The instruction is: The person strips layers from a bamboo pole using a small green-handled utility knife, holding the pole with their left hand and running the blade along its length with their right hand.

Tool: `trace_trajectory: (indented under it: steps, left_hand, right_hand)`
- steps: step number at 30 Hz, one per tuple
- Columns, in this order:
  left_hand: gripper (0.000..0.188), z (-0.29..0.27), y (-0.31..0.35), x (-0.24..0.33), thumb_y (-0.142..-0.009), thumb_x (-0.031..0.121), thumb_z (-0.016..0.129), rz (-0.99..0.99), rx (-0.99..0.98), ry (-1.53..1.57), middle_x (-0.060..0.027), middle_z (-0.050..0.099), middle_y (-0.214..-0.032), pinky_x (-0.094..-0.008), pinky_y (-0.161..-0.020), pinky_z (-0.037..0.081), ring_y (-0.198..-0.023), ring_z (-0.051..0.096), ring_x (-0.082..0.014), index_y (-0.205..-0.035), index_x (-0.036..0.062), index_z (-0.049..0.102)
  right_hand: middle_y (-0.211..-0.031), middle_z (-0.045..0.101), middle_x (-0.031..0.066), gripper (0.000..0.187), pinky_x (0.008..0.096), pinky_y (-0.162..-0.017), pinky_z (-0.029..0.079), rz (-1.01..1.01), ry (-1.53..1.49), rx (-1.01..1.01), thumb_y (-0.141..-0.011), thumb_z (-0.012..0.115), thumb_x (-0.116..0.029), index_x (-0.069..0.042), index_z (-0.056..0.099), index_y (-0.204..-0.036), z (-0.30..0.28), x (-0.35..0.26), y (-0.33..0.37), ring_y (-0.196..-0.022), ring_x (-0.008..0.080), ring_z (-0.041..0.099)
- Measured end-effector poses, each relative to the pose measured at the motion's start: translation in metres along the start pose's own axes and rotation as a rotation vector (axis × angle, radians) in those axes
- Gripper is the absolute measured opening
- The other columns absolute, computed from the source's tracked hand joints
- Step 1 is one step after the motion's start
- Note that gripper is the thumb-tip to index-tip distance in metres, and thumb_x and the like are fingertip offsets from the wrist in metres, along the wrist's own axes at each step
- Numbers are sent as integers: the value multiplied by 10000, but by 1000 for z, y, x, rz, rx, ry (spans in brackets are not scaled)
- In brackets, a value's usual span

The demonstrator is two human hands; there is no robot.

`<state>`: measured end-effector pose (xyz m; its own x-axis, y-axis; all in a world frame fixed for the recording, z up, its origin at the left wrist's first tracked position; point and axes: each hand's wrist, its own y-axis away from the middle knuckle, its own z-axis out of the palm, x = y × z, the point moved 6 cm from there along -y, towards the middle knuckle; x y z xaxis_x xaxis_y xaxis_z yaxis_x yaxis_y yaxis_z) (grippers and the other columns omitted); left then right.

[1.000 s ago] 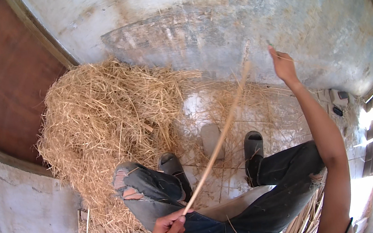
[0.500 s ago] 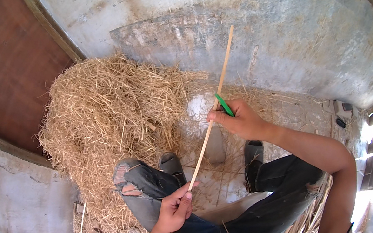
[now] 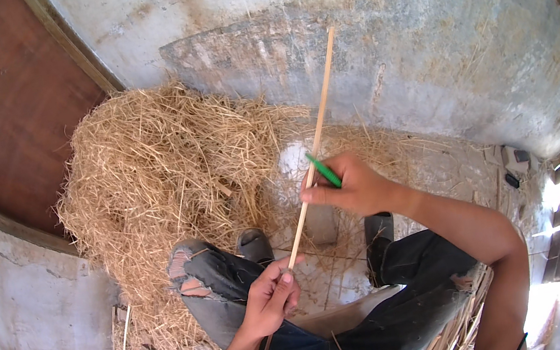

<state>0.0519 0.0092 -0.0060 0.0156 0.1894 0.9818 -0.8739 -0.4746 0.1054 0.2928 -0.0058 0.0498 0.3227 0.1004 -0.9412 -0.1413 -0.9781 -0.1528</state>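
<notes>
A long, thin, pale wooden strip (image 3: 322,106) slants across the middle, its far end raised in front of the wall. My left hand (image 3: 270,299) is closed round the near part of the strip, thumb on top. Farther up, my right hand (image 3: 344,187) is closed, with thumb and fingers against the strip. It also grips a green-handled tool (image 3: 323,169) that crosses the strip; the fingers hide its working end. Part of the strip passes behind the hands.
A big heap of straw (image 3: 168,163) lies left, beside a brown panel (image 3: 8,123). A stained wall (image 3: 413,44) rises behind. Between my feet stands a block (image 3: 322,224). A bundle of thin sticks (image 3: 459,333) lies near my right thigh.
My right hand has moved slightly left and nearer along the strip. The left hand has shifted a little up and right, and the strip's far end has swung left and farther away.
</notes>
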Motion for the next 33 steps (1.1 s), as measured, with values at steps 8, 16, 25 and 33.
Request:
trace_trajectory:
  steps: [8, 16, 25, 33]
  left_hand:
    - [381, 1, -18, 7, -1106, 214, 443, -21, 93, 304, 43, 367, -607, -226, -466, 270, -482, 300, -49, -1447, 53, 498]
    - [375, 1, -14, 15, -1095, 253, 472, -136, 114, 452, 60, 262, -588, -225, -418, 203, -449, 202, -47, -1411, 61, 531]
    - [389, -4, -11, 21, -1093, 254, 474, -202, 110, 432, 64, 265, -589, -225, -402, 197, -434, 200, -47, -1410, 32, 513]
    - [399, -13, 34, 0, -1106, 247, 443, -342, -51, 363, 61, 262, -607, -233, -438, 230, -477, 194, -50, -1431, 24, 505]
  right_hand:
    - [-486, 537, 150, 546, 468, -453, 446, -143, 586, 49, -966, 568, -573, -59, 649, -800, 32, -42, 23, -453, 362, 592]
    - [-504, 565, 160, 551, 477, -438, 451, -146, 755, 56, -981, 559, -555, -60, 644, -756, 34, -34, 24, -454, 372, 594]
    - [-503, 559, 146, 574, 475, -451, 464, -120, 867, 227, -982, 547, -580, -58, 659, -770, 11, -27, 11, -460, 358, 600]
    - [-568, 551, 201, 605, 472, -524, 434, 68, 930, 613, -1013, 551, -530, 13, 645, -763, -102, 7, -6, -494, 350, 549]
